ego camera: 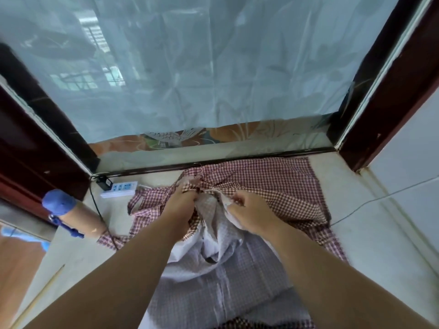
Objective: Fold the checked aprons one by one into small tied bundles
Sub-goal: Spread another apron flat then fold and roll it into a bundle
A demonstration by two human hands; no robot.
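Observation:
A red-and-white checked apron (pixel 273 184) lies spread on the pale tiled floor below a window. Its paler underside (pixel 221 276) runs back toward me and is bunched in the middle. My left hand (pixel 183 203) grips a gathered fold of the checked cloth at the centre. Just to its right, my right hand (pixel 249 210) pinches the pale edge of the same apron. A checked strap (pixel 147 198) trails off to the left.
A white power strip (pixel 118 188) with a black plug and cable lies at the left by the window sill. A tan bottle with a blue cap (pixel 71 213) lies on its side nearby. A thin wooden stick (pixel 40 295) and a grey wire (pixel 380 198) cross the floor.

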